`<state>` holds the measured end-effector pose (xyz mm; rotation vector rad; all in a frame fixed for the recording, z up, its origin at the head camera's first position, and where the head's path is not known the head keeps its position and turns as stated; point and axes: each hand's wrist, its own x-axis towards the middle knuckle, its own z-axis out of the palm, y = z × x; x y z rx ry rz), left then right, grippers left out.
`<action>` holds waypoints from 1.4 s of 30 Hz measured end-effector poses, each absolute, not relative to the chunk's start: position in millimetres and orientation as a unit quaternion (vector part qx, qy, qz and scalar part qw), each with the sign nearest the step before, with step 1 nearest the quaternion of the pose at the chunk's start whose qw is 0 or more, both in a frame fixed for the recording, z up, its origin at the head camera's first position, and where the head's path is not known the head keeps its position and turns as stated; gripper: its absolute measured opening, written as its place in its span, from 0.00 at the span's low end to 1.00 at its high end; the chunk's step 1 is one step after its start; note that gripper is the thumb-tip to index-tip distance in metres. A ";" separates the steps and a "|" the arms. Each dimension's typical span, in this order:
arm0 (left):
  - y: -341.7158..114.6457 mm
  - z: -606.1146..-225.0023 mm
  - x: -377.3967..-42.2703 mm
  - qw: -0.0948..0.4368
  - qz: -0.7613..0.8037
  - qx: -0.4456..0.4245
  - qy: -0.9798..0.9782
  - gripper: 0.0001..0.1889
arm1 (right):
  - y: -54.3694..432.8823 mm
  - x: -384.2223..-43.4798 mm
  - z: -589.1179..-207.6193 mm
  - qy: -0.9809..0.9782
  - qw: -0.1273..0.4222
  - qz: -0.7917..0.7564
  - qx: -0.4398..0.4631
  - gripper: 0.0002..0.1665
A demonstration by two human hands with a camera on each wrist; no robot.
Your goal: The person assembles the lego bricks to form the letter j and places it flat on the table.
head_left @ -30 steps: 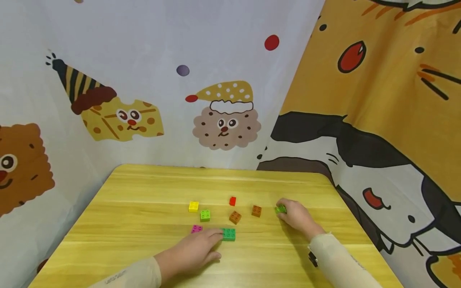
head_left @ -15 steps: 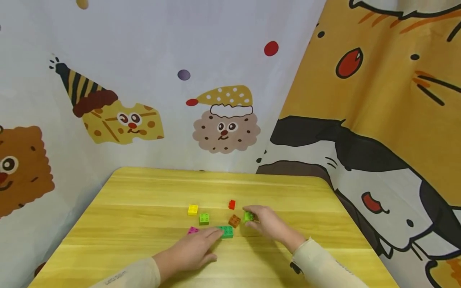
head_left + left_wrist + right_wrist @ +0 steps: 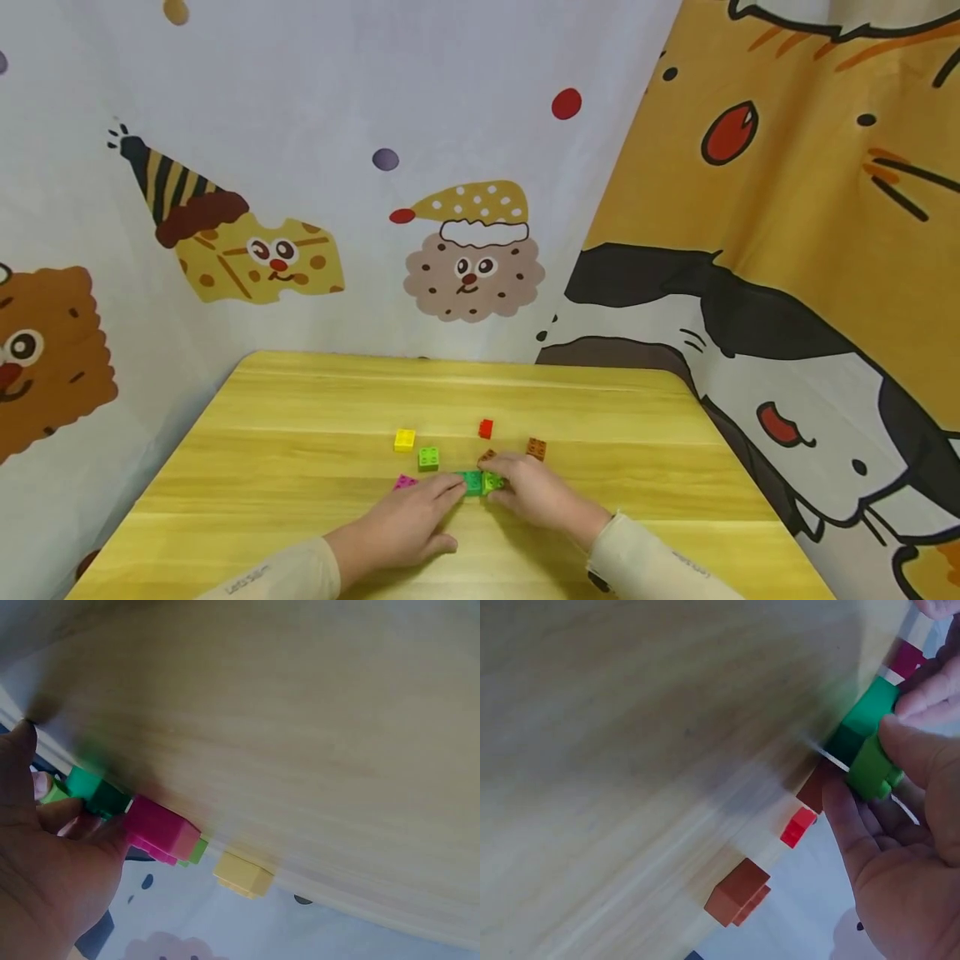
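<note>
Beside an oblong green brick (image 3: 866,716) against nearly straight left fingers (image 3: 446,488), a studded lime block (image 3: 868,769) between pinched right fingers (image 3: 846,821)

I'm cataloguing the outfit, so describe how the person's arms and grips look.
The left sleeve and right sleeve are cream-coloured, each with small greyish lettering too tiny to read. A small black object shows at the right sleeve's end; I can't tell what it is. The left grip and right grip are bare hands, no gloves.
</note>
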<state>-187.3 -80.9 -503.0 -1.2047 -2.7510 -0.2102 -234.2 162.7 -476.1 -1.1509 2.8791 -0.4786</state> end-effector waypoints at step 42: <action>-82.4 -506.7 -188.2 0.041 -0.079 -0.384 -0.919 0.43 | 150.5 -243.0 -474.7 0.915 -0.010 -0.120 -0.384 0.27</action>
